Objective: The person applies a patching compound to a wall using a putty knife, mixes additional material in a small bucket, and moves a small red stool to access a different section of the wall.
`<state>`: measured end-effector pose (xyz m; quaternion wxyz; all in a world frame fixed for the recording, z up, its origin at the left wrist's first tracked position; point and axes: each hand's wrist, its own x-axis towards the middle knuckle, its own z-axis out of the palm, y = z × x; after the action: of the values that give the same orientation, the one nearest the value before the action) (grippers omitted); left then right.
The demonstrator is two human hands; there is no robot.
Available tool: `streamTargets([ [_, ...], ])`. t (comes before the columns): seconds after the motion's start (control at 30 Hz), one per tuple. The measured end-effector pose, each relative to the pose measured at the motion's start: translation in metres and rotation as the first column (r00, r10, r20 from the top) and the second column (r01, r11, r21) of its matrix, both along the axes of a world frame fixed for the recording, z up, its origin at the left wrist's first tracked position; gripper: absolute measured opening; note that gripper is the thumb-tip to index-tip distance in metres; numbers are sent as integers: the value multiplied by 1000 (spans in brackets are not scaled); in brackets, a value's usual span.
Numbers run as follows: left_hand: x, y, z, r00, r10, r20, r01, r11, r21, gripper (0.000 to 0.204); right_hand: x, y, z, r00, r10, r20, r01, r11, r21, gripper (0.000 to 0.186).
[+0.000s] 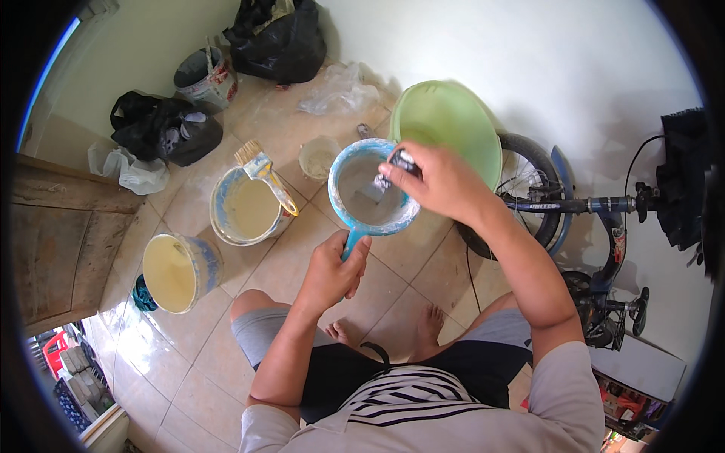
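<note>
1. At left, a bucket (205, 266) of pale liquid stands upright on the tiled floor (381, 275), probably set there to keep its contents level and within reach.
2. Right of it, a second bucket (220, 205) also holds pale liquid. A wide brush (260, 167) lies across its rim, bristles toward the upper left, presumably so the handle stays clean and easy to grab.
3. A small tub (319, 158) sits on the floor just beyond, near the upper middle of the frame.
4. The left hand (334, 273) grips the blue dipper (350, 165) by its handle, likely to steady it. Its fingers are curled closed around that handle, the thumb laid along it.
5. The dipper is at the centre of the frame, its mouth facing up, which gives the flat-bladed tool (382, 182) access to the inside.
6. The right hand (436, 178) reaches over the dipper's right rim. Its thumb and forefinger pinch the tool's handle; how the other fingers lie, I cannot tell.
7. Farther right, a green basin (453, 121) stands by the bicycle (555, 205), seemingly out of the way.
</note>
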<state>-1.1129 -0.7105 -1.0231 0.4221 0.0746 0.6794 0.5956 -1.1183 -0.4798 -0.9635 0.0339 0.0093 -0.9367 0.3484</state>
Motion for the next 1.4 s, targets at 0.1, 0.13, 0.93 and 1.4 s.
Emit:
streamTargets([
  [0.1, 1, 0, 1, 1000, -18, 4, 18, 1000, -6, 32, -11, 1, -5, 999, -51, 8, 51, 998, 36, 31],
  [0.13, 0, 0, 2, 1000, -24, 2, 24, 1000, -8, 32, -15, 0, -6, 999, -55, -1, 55, 997, 55, 31],
  [0.93, -9, -10, -1, 995, -28, 97, 26, 999, 23, 36, -36, 17, -25, 990, -102, -98, 103, 995, 9, 51],
  [1.4, -20, -35, -15, 935, 352, -39, -354, 933, -63, 34, 46, -38, -314, 766, -630, 125, 551, 745, 377, 54],
])
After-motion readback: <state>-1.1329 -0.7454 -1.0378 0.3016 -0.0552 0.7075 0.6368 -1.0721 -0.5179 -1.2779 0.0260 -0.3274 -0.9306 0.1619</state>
